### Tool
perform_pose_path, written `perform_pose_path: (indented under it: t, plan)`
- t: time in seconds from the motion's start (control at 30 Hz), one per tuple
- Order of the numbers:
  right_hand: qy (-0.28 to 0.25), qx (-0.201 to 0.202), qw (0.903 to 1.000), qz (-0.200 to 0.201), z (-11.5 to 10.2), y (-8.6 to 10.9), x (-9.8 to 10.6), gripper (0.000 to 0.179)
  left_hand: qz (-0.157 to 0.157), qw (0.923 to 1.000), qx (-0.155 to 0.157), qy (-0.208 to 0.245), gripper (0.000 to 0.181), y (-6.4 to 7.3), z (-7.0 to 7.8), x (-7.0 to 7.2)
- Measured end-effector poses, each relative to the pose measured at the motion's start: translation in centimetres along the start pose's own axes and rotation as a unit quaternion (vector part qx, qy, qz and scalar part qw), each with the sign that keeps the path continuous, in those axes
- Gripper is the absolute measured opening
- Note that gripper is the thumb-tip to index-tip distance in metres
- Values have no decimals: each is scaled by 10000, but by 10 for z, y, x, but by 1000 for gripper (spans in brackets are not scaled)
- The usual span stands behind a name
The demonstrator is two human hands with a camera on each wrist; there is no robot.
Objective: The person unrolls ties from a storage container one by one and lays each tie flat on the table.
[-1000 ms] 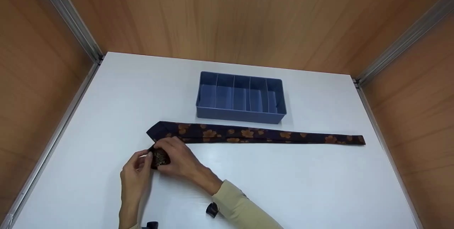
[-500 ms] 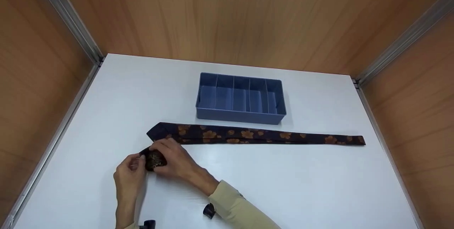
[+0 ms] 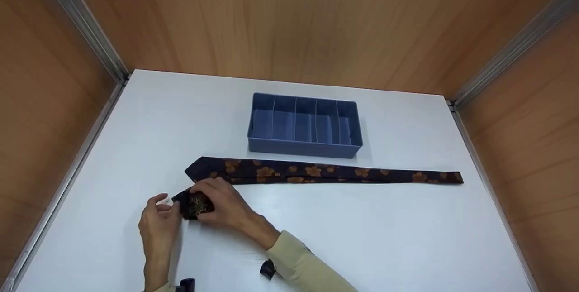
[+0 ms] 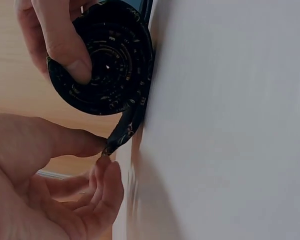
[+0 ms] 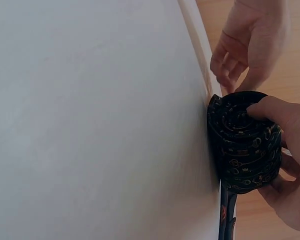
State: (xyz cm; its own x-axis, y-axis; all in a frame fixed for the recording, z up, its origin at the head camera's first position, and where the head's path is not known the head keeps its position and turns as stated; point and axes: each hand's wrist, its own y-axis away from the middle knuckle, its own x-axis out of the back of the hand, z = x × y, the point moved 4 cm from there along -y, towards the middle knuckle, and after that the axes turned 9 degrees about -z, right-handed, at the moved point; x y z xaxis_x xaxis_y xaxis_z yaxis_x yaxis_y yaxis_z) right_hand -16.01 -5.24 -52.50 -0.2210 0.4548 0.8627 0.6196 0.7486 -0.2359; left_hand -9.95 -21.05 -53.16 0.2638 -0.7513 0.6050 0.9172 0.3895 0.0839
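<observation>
A dark necktie with a small gold key pattern is wound into a roll (image 3: 199, 205) at the left front of the table. My right hand (image 3: 228, 203) grips this roll, its thumb against the spiral end in the right wrist view. Between thumb and fingertips, my left hand (image 3: 158, 226) pinches the tie's loose end (image 4: 126, 129), which sticks out from the roll in the left wrist view. Just beyond lies a second necktie (image 3: 312, 172), navy with orange flowers, stretched flat across the table. The right hand covers a little of its wide end.
Behind the flat tie stands a blue box (image 3: 305, 148) with several narrow compartments. Wooden panels (image 3: 289, 25) enclose the white table (image 3: 362, 233) at the back and both sides. Black wrist devices show at the left cuff (image 3: 186, 284) and right cuff (image 3: 268, 269).
My left hand has moved left and slightly toward me, drawing out more of the loose end. The roll and right hand shifted a little left first, then stayed about in place.
</observation>
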Motion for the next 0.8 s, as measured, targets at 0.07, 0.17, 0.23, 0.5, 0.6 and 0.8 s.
perform_pose_path:
  t: [0.07, 0.17, 0.23, 0.5, 0.6, 0.8]
  plan:
    - [-25, -7, 10000, -2, 1, 1, 0, 56, 34, 9999, -119, 72, 34, 1, 4, -1]
    - [-104, -12, 9999, -6, 3, 2, 0, 57, -42, 9992, -333, 237, 26, 1, 11, -4]
    - [-202, -10, 9998, -34, 4, 4, 0, 58, -139, 9984, -424, 339, 22, 0, 14, -6]
    - [-502, 90, 9986, -125, 10, 9, 0, 62, -762, 9962, -279, 300, 23, -1, 12, -15]
    - [-645, 43, 9977, -197, 13, 11, 0, 64, -979, 9944, -245, 311, 25, -1, 10, -17]
    - [-787, -10, 9964, -321, 16, 14, 1, 67, -1258, 9914, -269, 257, 26, -2, 9, -20]
